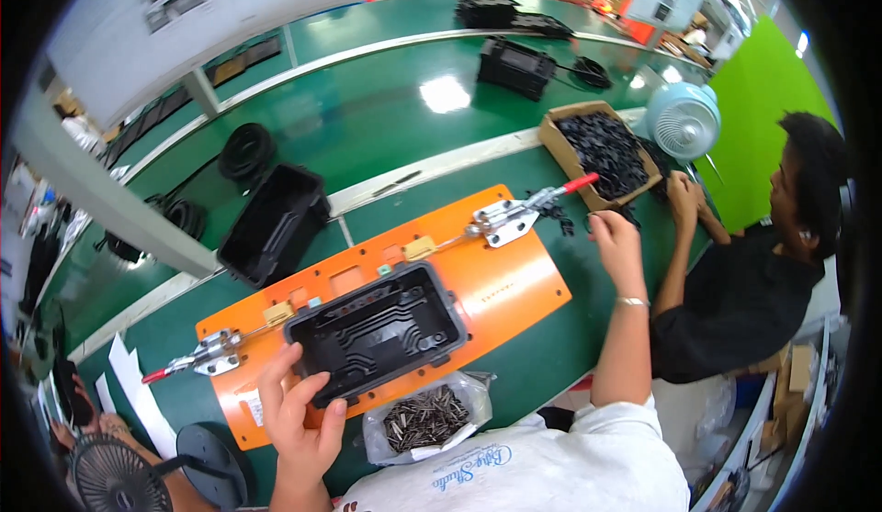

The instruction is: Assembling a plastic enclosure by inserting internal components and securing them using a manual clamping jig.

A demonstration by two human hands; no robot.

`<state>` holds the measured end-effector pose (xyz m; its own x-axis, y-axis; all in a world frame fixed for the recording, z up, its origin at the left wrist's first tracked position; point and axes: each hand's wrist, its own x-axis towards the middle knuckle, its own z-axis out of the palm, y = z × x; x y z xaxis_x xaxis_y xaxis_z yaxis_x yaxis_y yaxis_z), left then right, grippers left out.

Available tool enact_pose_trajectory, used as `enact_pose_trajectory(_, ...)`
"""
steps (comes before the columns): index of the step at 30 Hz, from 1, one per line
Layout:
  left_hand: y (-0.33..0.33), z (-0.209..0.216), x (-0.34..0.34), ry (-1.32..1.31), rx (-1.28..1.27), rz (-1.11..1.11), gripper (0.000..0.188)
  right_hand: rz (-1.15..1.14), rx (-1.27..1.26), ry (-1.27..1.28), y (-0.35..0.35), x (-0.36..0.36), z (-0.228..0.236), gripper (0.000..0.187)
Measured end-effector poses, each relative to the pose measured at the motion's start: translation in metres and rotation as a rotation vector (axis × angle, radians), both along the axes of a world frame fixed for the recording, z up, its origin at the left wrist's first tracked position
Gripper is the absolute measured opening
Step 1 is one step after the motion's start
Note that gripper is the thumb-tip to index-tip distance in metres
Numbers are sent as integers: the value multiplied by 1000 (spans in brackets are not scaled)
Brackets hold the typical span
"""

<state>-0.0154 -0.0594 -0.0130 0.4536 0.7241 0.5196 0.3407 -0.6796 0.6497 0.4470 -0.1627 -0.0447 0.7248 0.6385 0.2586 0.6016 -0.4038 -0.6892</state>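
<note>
A black rectangular plastic housing [381,328], its open side up, lies on an orange fixture plate [514,282]. My left hand [303,420] is at the housing's near left corner, fingers spread and thumb apart, holding nothing. My right hand [617,246] is off the plate's right end, its fingers curled together by small loose black parts [556,218]; whatever is between the fingertips is hidden. A toggle clamp with a red handle [579,183] is on the plate's far right, and another toggle clamp [216,354] on its left end.
A plastic bag of metal pins [427,416] lies in front of the plate. Beyond my right hand is a carton of black parts [602,149], with a co-worker [753,282] beside it. A second black housing [276,223] sits behind left. Fans [684,122] stand right and near left.
</note>
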Motion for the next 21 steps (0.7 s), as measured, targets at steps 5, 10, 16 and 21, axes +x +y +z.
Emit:
enact_pose_trajectory(5, -1, 61, 9, -14, -104, -216, 27, 533, 266, 137, 20, -123, 103, 21)
enact_pose_trajectory(10, 7, 84, 42, -404, -654, -316, 31, 1141, 462, -284, 65, -213, 125, 42)
enact_pose_trajectory(16, 20, 63, 41, -747, -744, -483, 42, 1136, 462, -161, 89, -243, 119, 37)
enact_pose_trajectory(21, 40, 55, 28, -872, -651, -326, 32, 1032, 399, 1406, 102, -219, 105, 48)
